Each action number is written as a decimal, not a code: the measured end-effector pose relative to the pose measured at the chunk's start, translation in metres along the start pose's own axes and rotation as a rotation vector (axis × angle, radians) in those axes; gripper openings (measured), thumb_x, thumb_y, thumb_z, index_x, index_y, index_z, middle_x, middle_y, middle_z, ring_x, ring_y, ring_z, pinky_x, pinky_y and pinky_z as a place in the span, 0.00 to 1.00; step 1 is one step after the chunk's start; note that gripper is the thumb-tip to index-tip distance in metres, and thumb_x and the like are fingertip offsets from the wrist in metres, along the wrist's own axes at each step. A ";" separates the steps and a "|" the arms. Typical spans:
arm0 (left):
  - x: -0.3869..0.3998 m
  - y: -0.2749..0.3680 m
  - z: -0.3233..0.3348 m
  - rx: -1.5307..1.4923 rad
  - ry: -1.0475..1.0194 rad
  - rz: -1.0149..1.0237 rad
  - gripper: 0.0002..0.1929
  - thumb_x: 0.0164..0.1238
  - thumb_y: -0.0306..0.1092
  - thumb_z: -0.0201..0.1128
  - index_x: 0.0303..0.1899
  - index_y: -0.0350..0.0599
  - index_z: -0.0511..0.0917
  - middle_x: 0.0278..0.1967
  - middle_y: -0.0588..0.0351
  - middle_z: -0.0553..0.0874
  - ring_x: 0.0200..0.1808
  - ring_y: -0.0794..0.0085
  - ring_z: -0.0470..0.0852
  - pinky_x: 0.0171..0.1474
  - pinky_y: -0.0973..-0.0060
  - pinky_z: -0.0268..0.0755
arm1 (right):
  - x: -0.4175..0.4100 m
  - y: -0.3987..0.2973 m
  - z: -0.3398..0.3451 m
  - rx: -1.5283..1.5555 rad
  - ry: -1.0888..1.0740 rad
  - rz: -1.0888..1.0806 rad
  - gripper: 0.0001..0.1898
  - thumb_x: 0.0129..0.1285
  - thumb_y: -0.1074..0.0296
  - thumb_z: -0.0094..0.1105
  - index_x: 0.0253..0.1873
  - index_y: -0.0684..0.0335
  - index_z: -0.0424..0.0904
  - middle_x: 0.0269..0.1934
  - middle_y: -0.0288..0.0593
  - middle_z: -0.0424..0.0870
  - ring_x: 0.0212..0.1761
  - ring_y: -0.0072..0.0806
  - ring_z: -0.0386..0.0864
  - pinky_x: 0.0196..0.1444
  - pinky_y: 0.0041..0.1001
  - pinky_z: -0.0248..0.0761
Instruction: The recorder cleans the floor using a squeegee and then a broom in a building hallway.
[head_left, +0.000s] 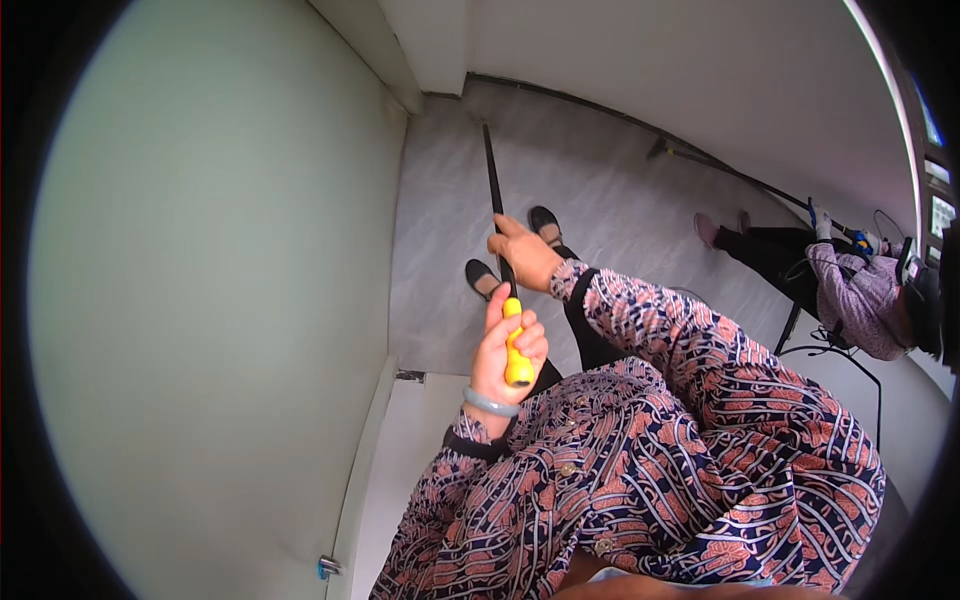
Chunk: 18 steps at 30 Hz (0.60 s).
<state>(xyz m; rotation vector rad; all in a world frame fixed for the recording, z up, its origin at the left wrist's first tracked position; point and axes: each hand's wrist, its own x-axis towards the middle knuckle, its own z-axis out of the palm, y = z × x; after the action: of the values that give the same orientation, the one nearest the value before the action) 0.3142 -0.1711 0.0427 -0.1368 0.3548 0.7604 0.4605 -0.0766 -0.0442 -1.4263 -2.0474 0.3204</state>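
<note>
My left hand (510, 345) is wrapped round the yellow grip (517, 360) at the near end of a long black pole (490, 165). Farther down the same pole, my right hand (523, 253) holds its dark shaft, with the thumb and fingers partly round it. The pole slants away from me, and its far end is low over the grey floor by the wall corner. What is fitted at that end is too faint to tell. A grey bangle circles my left wrist.
A large pale green panel with a metal fitting (330, 567) stands at the left. At the right, a person in gloves (862, 292) holds another long pole (739, 174) with a dark head (657, 148) near the wall's base. My dark shoes are on the grey floor (442, 195).
</note>
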 end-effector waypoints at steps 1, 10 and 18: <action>0.006 0.009 0.008 0.024 0.007 0.036 0.22 0.63 0.22 0.50 0.56 0.60 0.69 0.31 0.55 0.68 0.22 0.79 0.66 0.25 0.83 0.63 | 0.019 -0.011 -0.019 0.012 -0.025 0.008 0.11 0.47 0.74 0.58 0.39 0.65 0.73 0.51 0.63 0.68 0.57 0.54 0.67 0.57 0.39 0.65; 0.004 0.023 0.034 -0.035 0.060 0.026 0.16 0.66 0.24 0.50 0.53 0.54 0.70 0.32 0.53 0.67 0.23 0.77 0.66 0.25 0.82 0.64 | 0.029 -0.015 -0.015 0.042 0.038 0.055 0.11 0.47 0.78 0.56 0.39 0.66 0.75 0.51 0.62 0.69 0.57 0.54 0.67 0.57 0.39 0.66; -0.004 0.027 0.041 -0.057 0.094 0.092 0.15 0.65 0.22 0.50 0.52 0.48 0.69 0.34 0.52 0.68 0.23 0.78 0.66 0.26 0.81 0.63 | 0.044 -0.020 -0.011 0.048 -0.142 0.098 0.13 0.47 0.78 0.56 0.41 0.66 0.74 0.59 0.67 0.64 0.62 0.55 0.63 0.61 0.39 0.63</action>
<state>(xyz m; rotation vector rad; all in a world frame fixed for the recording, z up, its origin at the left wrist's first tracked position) 0.3037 -0.1445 0.0823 -0.2118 0.4315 0.8573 0.4417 -0.0464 -0.0100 -1.5154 -2.0703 0.5218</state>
